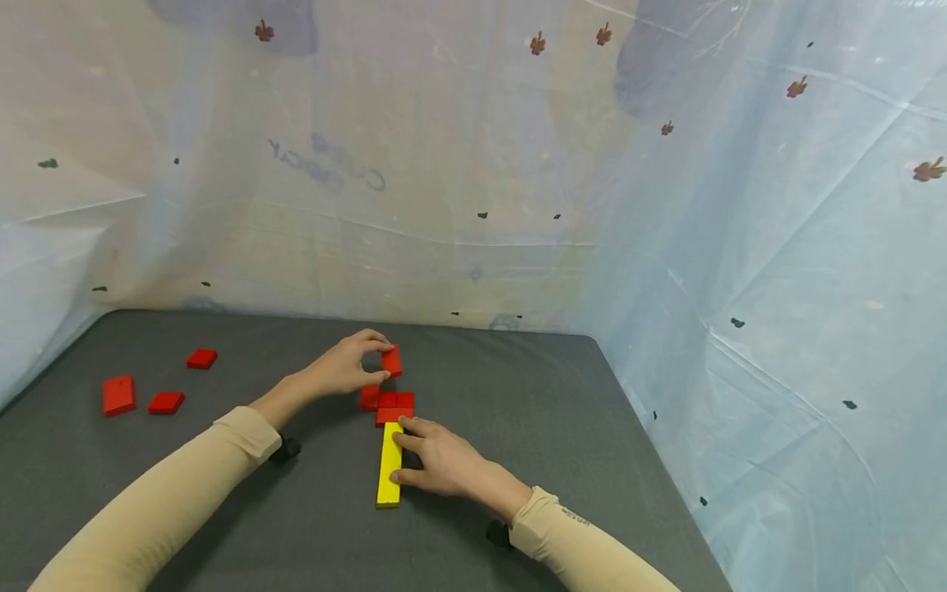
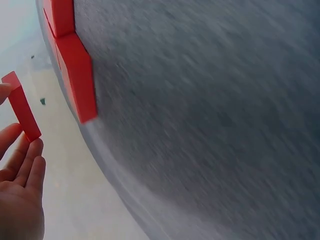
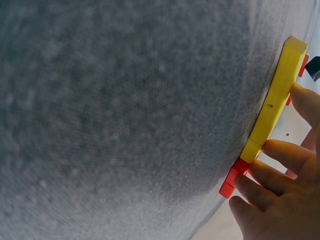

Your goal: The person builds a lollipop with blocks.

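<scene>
In the head view, my left hand [image 1: 342, 366] pinches a flat red block [image 1: 392, 360] between thumb and fingers, above the table; the same block [image 2: 22, 107] is upright in the left wrist view. Just below it lie several red blocks [image 1: 395, 415] set close together. A long yellow block [image 1: 389, 465] extends from their near side. My right hand [image 1: 447, 462] rests against the yellow block's right side, thumb and fingers extended. In the right wrist view, the fingertips touch the yellow block [image 3: 276, 100], which shows a seam near its end, and reach the red one beside it.
On the left of the grey table [image 1: 518, 395] lie a larger red block [image 1: 118, 395] and two smaller red blocks, one nearer [image 1: 166, 403] and one farther [image 1: 201, 358]. A pale printed sheet [image 1: 414, 164] hangs behind the table and along its right side.
</scene>
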Demonstrator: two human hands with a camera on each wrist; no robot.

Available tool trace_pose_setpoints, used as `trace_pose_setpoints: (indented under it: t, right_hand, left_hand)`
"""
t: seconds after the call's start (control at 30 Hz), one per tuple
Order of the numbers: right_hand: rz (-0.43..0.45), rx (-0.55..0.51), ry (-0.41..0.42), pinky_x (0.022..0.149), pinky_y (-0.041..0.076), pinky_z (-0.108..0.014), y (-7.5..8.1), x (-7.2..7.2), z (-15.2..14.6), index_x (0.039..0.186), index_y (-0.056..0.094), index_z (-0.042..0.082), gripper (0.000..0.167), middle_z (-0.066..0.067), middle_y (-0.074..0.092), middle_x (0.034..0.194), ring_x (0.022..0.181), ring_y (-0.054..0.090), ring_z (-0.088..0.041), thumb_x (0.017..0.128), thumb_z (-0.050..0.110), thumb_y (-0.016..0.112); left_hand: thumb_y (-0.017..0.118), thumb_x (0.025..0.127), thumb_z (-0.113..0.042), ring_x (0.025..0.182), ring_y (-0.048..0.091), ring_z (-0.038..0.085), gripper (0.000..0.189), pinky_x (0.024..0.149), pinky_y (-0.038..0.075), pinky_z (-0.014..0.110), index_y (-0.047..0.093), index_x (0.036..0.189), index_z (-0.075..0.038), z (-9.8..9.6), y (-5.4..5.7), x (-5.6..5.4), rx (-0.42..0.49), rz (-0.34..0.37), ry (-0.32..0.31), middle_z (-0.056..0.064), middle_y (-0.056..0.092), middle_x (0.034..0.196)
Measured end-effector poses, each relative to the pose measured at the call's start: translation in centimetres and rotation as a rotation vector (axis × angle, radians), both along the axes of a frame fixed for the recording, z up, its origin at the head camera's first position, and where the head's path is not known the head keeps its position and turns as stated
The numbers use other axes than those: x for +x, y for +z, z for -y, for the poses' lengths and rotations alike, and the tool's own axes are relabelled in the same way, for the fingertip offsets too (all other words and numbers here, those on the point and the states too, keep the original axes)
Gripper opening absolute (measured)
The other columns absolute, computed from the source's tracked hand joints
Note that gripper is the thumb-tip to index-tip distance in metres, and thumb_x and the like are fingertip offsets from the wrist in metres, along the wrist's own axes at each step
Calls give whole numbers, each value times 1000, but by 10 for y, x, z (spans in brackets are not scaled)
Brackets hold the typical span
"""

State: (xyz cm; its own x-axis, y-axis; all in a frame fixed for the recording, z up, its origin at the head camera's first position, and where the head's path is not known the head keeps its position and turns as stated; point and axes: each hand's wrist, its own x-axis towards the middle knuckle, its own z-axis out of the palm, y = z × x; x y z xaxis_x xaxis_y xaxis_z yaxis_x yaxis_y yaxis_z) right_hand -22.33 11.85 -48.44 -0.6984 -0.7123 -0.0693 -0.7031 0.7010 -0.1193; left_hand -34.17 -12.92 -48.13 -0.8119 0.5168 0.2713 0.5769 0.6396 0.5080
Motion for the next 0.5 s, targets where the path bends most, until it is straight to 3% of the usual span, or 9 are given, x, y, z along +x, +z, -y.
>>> trace_pose_setpoints:
  t: [0.23,0.5]
  right_hand:
    - [10,-13,2,116,42,-37,0,-1,-1,154,53,14,65,-7,41,164,147,44,-23,102,51,64]
    - [8,-26,18,117,41,-36,-1,-1,-2,153,53,13,65,-8,41,163,147,44,-24,102,51,63]
  left_hand:
    - [78,94,-22,123,58,36,50,100,53,55,65,137,0,-21,0,-4,4,52,-63,17,57,139]
    - [79,94,-29,127,56,35,50,105,50,56,67,137,-5,-37,-6,-16,-31,130,-115,12,57,139]
